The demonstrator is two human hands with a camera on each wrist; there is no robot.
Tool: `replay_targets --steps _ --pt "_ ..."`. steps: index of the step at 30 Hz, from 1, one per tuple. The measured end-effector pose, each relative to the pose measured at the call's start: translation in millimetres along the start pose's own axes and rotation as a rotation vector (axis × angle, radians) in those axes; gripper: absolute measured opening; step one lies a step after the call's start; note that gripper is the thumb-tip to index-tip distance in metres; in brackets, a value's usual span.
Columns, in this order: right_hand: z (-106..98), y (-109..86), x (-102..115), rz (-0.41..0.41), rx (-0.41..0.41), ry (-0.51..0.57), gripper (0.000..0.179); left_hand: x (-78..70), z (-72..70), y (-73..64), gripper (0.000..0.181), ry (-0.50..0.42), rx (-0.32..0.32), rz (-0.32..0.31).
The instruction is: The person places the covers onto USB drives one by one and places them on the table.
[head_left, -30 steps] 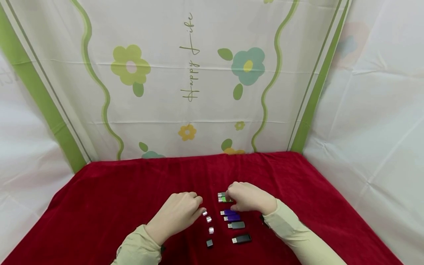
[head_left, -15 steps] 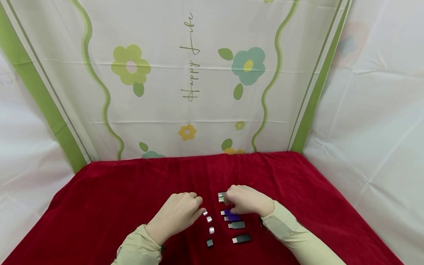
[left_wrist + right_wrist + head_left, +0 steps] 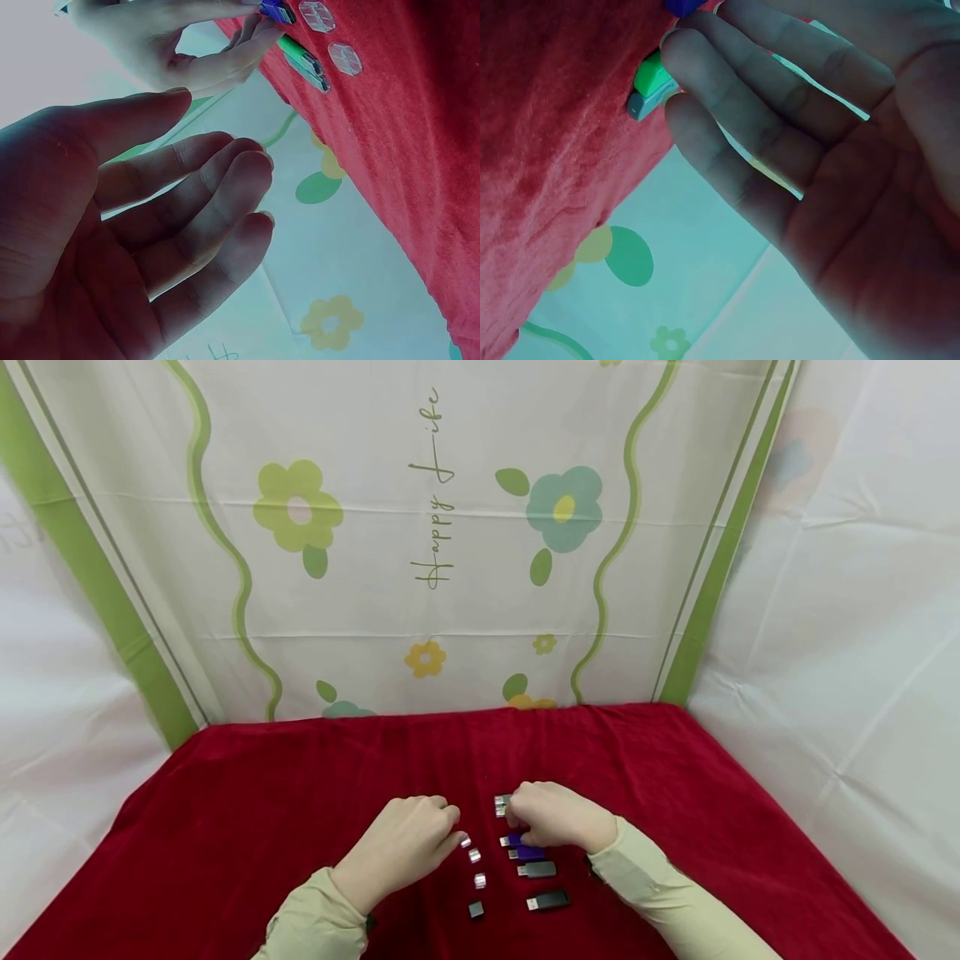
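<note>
My left hand (image 3: 401, 839) hovers over the red cloth, fingers loosely curled; its left wrist view shows nothing between thumb and fingers. Beside its thumb lie several small clear caps (image 3: 480, 881), with a black cap (image 3: 476, 910) nearer me. My right hand (image 3: 558, 817) is over the USB sticks. Its thumb lies at one of two purple USB sticks (image 3: 528, 853), its fingertips between that stick and a green USB stick (image 3: 294, 51); whether it pinches the purple one is unclear. The green stick sits against a grey-green USB stick (image 3: 649, 101) and is mostly hidden in the head view.
Nearer me lie a grey USB stick (image 3: 537, 869) and a black USB stick (image 3: 549, 901), metal plugs pointing left. Red cloth (image 3: 300, 777) covers the table. A flower-printed white curtain (image 3: 360, 577) stands behind, with white side curtains (image 3: 840, 693).
My right hand has shifted slightly toward me and left, from the green USB stick toward the purple ones, covering more of both. My left hand and the caps have stayed put.
</note>
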State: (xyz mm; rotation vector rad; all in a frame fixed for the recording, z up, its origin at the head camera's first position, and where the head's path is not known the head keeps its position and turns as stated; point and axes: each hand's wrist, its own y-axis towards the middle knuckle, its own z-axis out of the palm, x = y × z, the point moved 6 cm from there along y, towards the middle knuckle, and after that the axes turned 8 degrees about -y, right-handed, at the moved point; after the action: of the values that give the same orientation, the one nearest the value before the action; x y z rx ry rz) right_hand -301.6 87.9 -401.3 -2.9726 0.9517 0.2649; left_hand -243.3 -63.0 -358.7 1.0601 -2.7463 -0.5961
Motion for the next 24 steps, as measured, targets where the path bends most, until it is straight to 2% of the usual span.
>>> replay_targets --steps 5,15,24 --pt "0.5 1.4 3.6 -0.021 -0.020 -0.022 0.045 0.2 1.7 -0.1 0.031 -0.007 0.003 -0.001" --pt "3.3 1.2 4.6 -0.008 -0.006 -0.049 0.044 0.3 2.9 0.0 0.029 0.004 0.006 0.002" --pt "1.9 -0.1 4.0 -0.018 -0.006 -0.035 0.042 -0.9 1.6 -0.3 0.033 -0.008 0.014 0.000"
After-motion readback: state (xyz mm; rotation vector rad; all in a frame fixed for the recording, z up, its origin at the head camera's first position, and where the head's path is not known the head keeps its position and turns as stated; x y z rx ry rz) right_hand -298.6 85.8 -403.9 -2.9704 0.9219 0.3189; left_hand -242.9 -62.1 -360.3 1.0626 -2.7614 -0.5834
